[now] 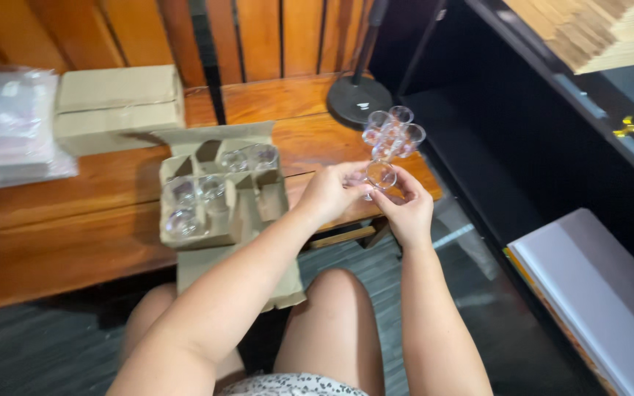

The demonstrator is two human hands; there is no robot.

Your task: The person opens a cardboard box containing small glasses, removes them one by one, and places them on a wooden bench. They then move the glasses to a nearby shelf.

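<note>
Unpacking glasses onto the table.
I grip one glass (pixel 380 174) in both hands (pixel 329 192) (pixel 407 209); setting it beside the cluster (pixel 393 132) needs care.

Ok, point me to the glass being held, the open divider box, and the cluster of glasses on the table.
held glass (pixel 381 174): head view, on its round rim.
open divider box (pixel 218 192): head view, on a cardboard divider.
cluster of glasses (pixel 394 132): head view, on the middle glass.

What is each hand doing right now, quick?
Left hand: closed on the small clear glass.
Right hand: closed on the same glass, from the other side.
</note>
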